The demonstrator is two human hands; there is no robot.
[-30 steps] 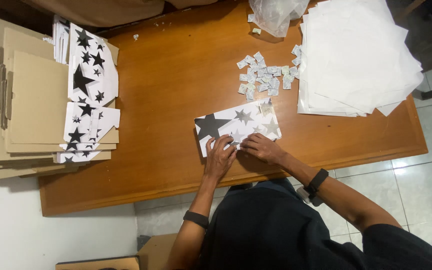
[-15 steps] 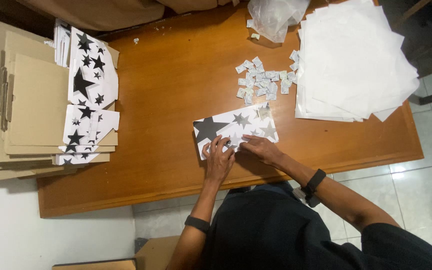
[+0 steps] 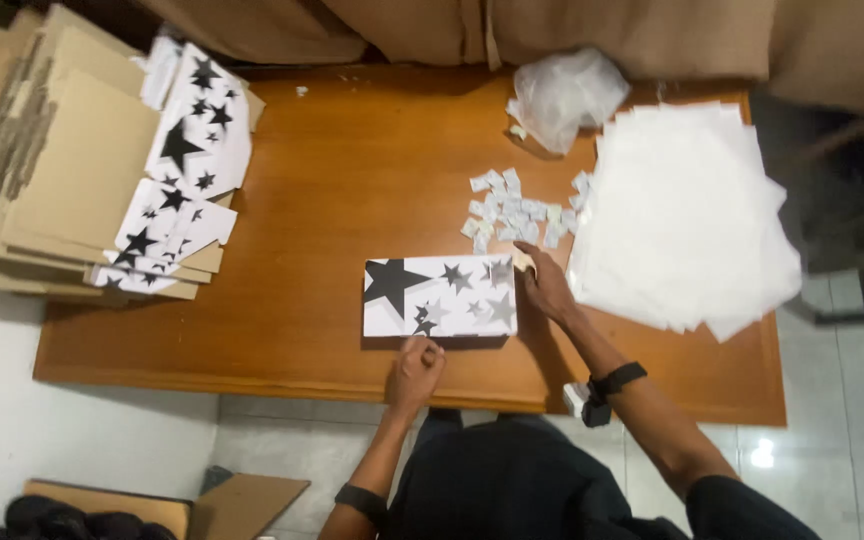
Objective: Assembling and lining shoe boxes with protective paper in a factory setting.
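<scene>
White starred box (image 3: 440, 296) at frame centre on the bench (image 3: 352, 180): pin near edge with curled left hand (image 3: 416, 364), press right hand's (image 3: 546, 288) fingers flat at its right end, keep square.

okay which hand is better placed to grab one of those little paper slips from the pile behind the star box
Probably the right. The right hand rests at the far right corner of the star-printed box, just short of the small paper slips. The left hand is a fist at the box's near edge, with the box between it and the slips.
</scene>
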